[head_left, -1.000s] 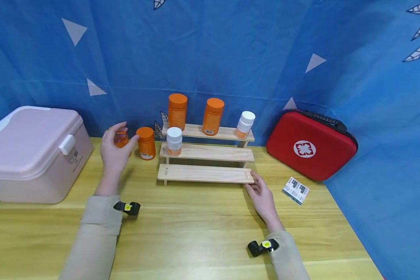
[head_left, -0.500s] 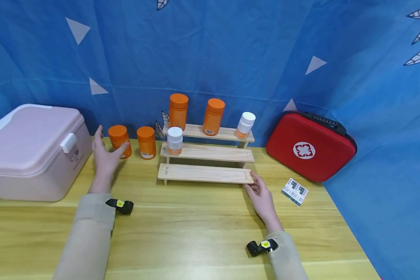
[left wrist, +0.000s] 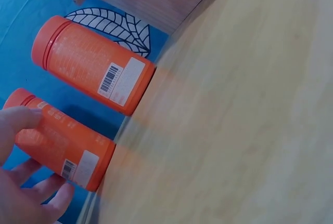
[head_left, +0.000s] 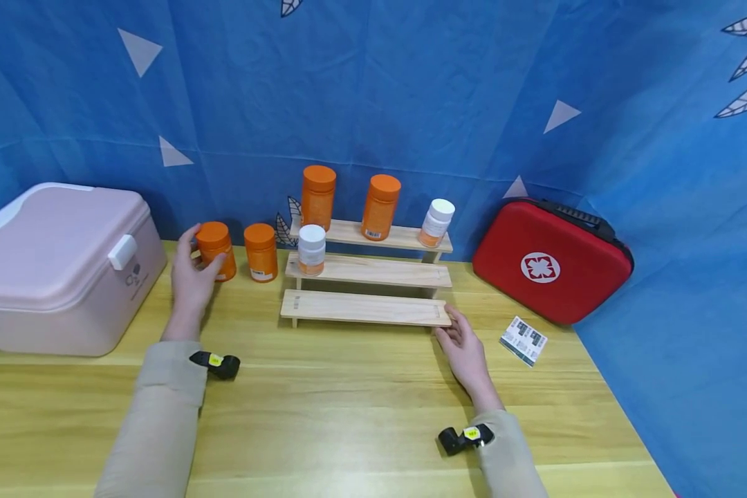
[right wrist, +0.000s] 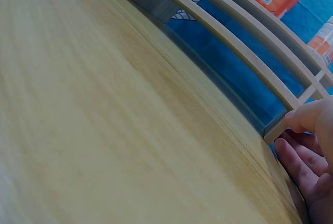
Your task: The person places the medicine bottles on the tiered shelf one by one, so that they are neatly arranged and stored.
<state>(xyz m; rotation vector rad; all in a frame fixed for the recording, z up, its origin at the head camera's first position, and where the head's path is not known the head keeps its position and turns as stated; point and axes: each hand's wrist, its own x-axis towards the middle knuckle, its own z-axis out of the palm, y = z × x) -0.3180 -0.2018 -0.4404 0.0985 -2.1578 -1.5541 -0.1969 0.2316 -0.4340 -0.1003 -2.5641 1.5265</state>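
My left hand (head_left: 191, 280) grips an orange pill bottle (head_left: 219, 257) with an orange lid, which stands upright on the table beside the pink box. In the left wrist view the thumb lies on this bottle (left wrist: 62, 141) and the other fingers curl along its far side. A second orange bottle (head_left: 261, 254) stands just to its right, apart from the hand. With thumb and fingers, my right hand (head_left: 465, 349) holds the right end of the lowest step of a three-step wooden rack (head_left: 364, 308). In the right wrist view the thumb presses the rack's end (right wrist: 276, 129).
Two orange bottles (head_left: 318, 197) and a white bottle (head_left: 436, 223) stand on the top step. Another white bottle (head_left: 312, 249) is on the middle step. A pink box (head_left: 68, 270) stands left, a red first-aid case (head_left: 550, 259) right, near a printed packet (head_left: 523, 341).
My left hand has moved left, from between the two orange bottles to the left one, and has closed around it. My right hand has stayed on the rack.
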